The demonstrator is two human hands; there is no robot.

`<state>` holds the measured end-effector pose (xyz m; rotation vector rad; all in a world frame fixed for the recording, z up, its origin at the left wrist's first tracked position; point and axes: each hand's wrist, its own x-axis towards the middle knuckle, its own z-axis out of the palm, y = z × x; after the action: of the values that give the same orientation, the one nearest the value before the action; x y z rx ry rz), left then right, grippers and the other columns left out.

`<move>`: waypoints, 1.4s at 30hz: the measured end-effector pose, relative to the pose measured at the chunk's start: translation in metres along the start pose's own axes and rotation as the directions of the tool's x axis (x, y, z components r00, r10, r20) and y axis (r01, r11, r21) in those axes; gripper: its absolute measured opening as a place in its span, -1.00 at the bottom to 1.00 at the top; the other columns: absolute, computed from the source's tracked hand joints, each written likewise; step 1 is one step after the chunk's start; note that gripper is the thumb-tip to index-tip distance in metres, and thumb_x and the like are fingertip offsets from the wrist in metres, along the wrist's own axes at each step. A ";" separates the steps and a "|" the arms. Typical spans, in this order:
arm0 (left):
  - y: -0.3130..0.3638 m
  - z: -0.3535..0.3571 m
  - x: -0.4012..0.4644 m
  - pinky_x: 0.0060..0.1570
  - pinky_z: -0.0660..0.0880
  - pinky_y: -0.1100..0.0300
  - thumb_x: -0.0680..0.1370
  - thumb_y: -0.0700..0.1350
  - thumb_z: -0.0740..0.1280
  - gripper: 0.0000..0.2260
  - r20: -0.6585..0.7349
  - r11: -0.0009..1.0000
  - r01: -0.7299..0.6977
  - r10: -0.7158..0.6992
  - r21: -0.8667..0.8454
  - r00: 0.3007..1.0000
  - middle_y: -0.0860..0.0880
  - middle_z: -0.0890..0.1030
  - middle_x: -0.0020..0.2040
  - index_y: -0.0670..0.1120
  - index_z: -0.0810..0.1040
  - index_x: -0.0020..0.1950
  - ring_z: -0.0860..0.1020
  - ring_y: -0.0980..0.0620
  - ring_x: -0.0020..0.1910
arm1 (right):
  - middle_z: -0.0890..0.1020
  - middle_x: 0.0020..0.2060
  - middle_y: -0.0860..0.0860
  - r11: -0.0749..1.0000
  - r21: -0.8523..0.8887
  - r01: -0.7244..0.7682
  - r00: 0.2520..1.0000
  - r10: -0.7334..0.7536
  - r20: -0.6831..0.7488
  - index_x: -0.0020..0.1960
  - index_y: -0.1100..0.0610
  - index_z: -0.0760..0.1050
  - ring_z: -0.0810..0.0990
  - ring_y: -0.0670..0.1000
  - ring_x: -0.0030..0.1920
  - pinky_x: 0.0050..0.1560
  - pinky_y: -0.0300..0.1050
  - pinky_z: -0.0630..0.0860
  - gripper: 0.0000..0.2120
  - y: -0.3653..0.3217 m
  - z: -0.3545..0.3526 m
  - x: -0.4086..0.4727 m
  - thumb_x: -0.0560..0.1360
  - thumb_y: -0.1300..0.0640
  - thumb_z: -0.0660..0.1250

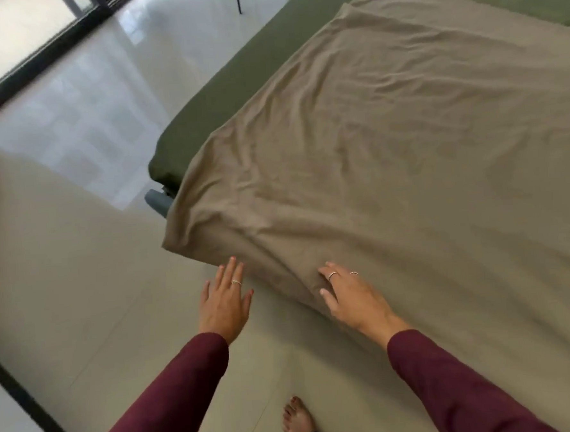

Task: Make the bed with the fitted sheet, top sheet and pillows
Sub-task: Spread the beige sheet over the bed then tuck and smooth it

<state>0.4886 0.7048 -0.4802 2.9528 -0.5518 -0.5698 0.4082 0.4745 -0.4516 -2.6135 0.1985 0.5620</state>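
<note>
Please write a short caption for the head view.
Both hands, left hand and right hand, reach toward the tan sheet over the green sheet.

The top sheet [389,149] lies spread over the fitted sheet [222,86], which shows along the bed's left side and far edge. The top sheet's near corner hangs over the bed's corner, above a bed leg [156,202]. The right hand [352,295] rests on the draped near edge; the left hand [223,301] hovers just left of it, over the floor [81,295]. A bare foot [298,420] stands on the floor below, between the two sleeves. A window frame [33,57] runs far left.
</note>
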 end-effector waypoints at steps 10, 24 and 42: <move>-0.100 -0.054 0.125 0.37 0.32 -0.09 0.42 0.07 0.45 -0.22 -0.004 0.718 0.288 -0.376 -0.633 0.927 -0.13 0.30 0.45 -0.10 0.15 0.52 0.33 -0.12 0.40 | 0.21 0.46 0.29 0.960 -0.125 -0.249 0.937 0.272 0.218 0.54 0.21 0.01 0.26 0.22 0.44 0.39 -0.02 0.25 -0.34 -0.067 0.020 0.062 0.58 -0.01 0.21; -0.089 -0.080 0.160 -0.04 0.47 0.10 0.52 -0.05 0.34 -0.82 -0.097 0.706 0.140 -0.284 -0.694 0.954 -0.06 0.52 -0.05 -0.13 0.50 0.02 0.50 -0.01 -0.07 | -0.05 0.53 0.27 0.957 -0.091 -0.277 0.918 0.291 0.269 0.57 0.17 -0.18 -0.04 0.19 0.54 0.50 -0.04 0.01 -0.19 -0.062 0.031 0.063 0.56 -0.08 0.24; -0.169 -0.177 0.120 -0.08 0.52 0.18 0.29 0.10 0.54 -0.58 0.425 0.469 0.346 0.070 -0.812 0.902 -0.04 0.65 -0.09 -0.06 0.60 0.05 0.61 0.00 -0.11 | 0.50 0.30 0.12 0.990 0.051 -0.129 0.985 0.134 -0.110 0.36 0.19 0.40 0.48 0.14 0.27 0.26 -0.05 0.38 -0.58 -0.094 -0.055 0.113 0.58 0.00 0.22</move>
<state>0.7150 0.8209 -0.3821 1.8560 0.0391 -1.0956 0.5515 0.5272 -0.4165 -2.6053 0.4178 0.4480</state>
